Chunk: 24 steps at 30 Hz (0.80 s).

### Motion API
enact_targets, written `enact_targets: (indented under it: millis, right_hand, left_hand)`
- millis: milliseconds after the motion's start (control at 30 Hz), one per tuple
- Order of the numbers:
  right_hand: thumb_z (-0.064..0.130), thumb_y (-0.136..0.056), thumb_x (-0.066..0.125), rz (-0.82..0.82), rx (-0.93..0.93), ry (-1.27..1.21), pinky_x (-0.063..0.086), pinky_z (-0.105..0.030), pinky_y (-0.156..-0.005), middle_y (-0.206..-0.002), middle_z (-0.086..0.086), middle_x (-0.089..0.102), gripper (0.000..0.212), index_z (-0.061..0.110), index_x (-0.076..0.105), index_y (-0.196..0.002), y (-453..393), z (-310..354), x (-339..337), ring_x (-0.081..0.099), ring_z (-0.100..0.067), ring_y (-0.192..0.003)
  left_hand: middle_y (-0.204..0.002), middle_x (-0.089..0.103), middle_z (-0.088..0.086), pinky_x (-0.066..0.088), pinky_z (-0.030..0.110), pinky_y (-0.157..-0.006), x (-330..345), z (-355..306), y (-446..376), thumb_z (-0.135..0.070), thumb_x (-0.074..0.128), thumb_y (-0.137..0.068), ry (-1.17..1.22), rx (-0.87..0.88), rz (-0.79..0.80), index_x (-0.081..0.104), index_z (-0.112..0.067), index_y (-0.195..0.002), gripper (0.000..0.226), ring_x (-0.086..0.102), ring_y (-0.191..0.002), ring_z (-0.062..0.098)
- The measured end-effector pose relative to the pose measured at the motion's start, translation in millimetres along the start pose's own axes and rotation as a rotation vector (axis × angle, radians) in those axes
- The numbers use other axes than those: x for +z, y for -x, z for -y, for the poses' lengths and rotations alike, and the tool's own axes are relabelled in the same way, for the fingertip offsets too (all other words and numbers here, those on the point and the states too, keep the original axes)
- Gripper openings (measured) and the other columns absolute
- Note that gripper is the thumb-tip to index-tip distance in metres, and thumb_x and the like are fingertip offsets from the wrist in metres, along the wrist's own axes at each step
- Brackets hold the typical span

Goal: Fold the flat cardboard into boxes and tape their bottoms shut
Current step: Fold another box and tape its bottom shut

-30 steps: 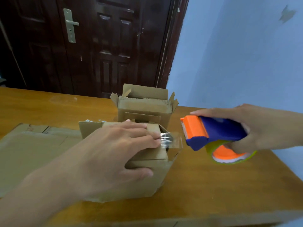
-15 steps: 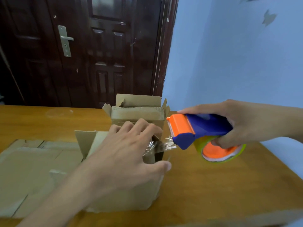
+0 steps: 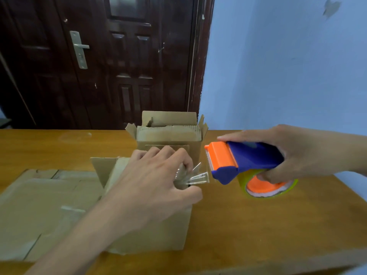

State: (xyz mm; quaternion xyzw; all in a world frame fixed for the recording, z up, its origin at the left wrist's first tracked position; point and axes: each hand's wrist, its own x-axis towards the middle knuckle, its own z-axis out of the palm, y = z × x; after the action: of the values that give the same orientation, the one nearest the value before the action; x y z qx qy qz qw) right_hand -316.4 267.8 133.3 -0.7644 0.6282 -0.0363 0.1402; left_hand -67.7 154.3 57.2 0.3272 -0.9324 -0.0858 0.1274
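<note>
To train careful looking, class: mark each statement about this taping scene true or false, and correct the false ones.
1. The right hand grips the tape dispenser. True.
2. The dispenser rests on the table. False: it is held above it.
3. The left hand is on the near box. True.
4. The far box has its top flaps shut. False: they stand open.
5. Flat cardboard lies left of the near box. True.
</note>
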Motion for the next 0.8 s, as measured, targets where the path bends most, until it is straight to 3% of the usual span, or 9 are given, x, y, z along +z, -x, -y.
enact_targets:
  millis: [167,333,433,567,700,800]
  right_hand:
    - [0.046,-0.078,0.089,-0.061,0.023,-0.028,0.047,-0.006,-0.09,-0.113,0.048,0.059,0.07,0.072,0.047,-0.128,-2,-26,17,0.064,0.008,-0.109]
    - [0.065,-0.07,0.086,-0.096,0.032,-0.037,0.049,-0.015,-0.091,-0.114,0.042,0.063,0.07,0.058,0.055,-0.133,-7,-50,22,0.063,0.012,-0.108]
    - [0.074,-0.069,0.08,-0.093,0.031,-0.004,0.049,-0.013,-0.094,-0.116,0.044,0.061,0.076,0.056,0.054,-0.137,-11,-55,21,0.061,0.014,-0.111]
    - [0.058,-0.074,0.087,-0.082,0.005,-0.019,0.05,-0.014,-0.087,-0.108,0.04,0.065,0.066,0.052,0.06,-0.133,-12,-56,25,0.065,0.01,-0.103]
    - [0.045,-0.079,0.088,-0.09,-0.029,-0.085,0.05,-0.013,-0.092,-0.111,0.041,0.064,0.063,0.051,0.06,-0.135,-7,-55,29,0.064,0.011,-0.106]
    - [0.038,-0.083,0.088,-0.114,-0.047,-0.119,0.053,-0.019,-0.089,-0.112,0.04,0.065,0.063,0.067,0.053,-0.126,-9,-48,38,0.066,0.008,-0.104]
  left_hand:
    - [-0.111,0.045,-0.027,0.025,0.026,-0.107,3,-2,2,-0.074,0.016,-0.067,-0.01,0.017,-0.026,0.035,-0.051,-0.111,0.052,0.04,-0.111,0.002]
    - [-0.1,0.04,-0.024,0.028,0.026,-0.102,5,-6,4,-0.069,0.009,-0.07,-0.044,0.024,-0.062,0.033,-0.044,-0.107,0.052,0.039,-0.103,0.006]
    - [-0.097,0.04,-0.022,0.03,0.026,-0.096,7,-6,4,-0.069,0.01,-0.072,-0.05,0.029,-0.091,0.033,-0.041,-0.105,0.049,0.038,-0.099,0.008]
    - [-0.098,0.041,-0.023,0.027,0.023,-0.089,6,-5,4,-0.078,0.015,-0.073,-0.043,0.05,-0.097,0.034,-0.043,-0.105,0.051,0.039,-0.1,0.005]
    - [-0.1,0.041,-0.025,0.027,0.021,-0.089,6,-5,7,-0.07,0.015,-0.071,-0.016,0.048,-0.1,0.032,-0.045,-0.105,0.046,0.038,-0.105,-0.001]
    - [-0.107,0.039,-0.03,0.026,0.02,-0.092,7,-5,8,-0.07,0.012,-0.07,-0.002,0.043,-0.097,0.028,-0.05,-0.108,0.046,0.033,-0.112,-0.009]
